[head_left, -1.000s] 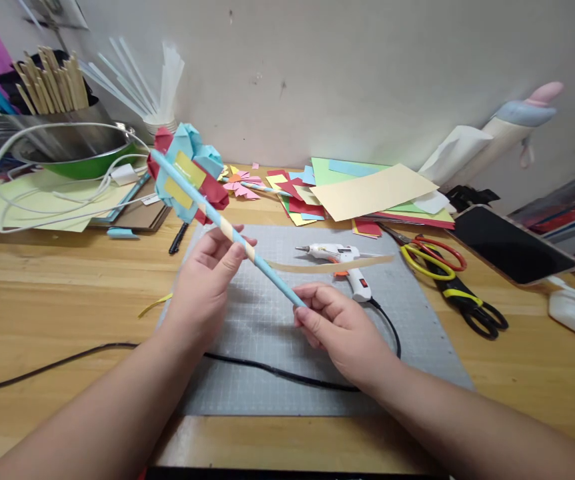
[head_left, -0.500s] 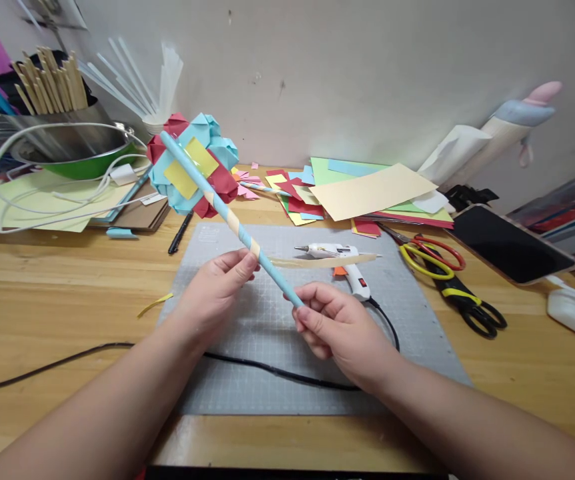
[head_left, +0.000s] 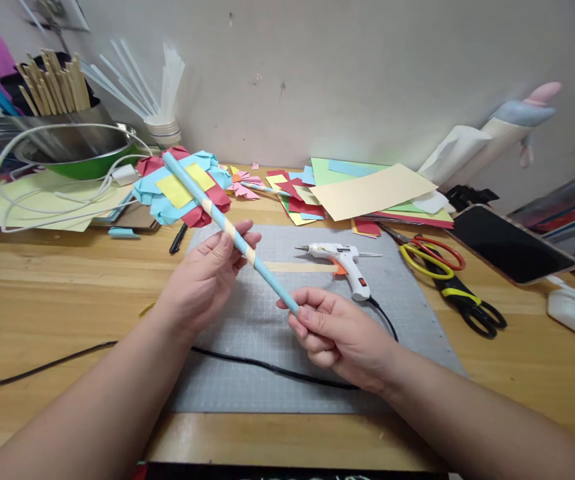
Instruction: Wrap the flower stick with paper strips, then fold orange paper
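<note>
I hold a light blue paper stick (head_left: 272, 283) slantwise over a grey cutting mat (head_left: 247, 373). My left hand (head_left: 206, 277) pinches the stick near its middle, where a beige paper strip (head_left: 302, 267) is wound round it in bands. The strip's loose end trails to the right, low over the mat. My right hand (head_left: 332, 333) grips the stick's lower end. At the stick's far end sits a folded paper flower (head_left: 180, 190) of blue, red and yellow, lying close to the table.
A white glue gun (head_left: 342, 259) lies on the mat, its black cord (head_left: 267, 365) running under my arms. Scissors (head_left: 447, 280) and a phone (head_left: 510, 243) lie to the right. Coloured paper sheets (head_left: 372, 193) are stacked behind. A pot of wooden sticks (head_left: 55, 87) stands far left.
The stick has turned in my fingers and tilted lower, so the flower has dropped toward the table. More of the beige strip is wound on, and its loose end has sunk to the mat.
</note>
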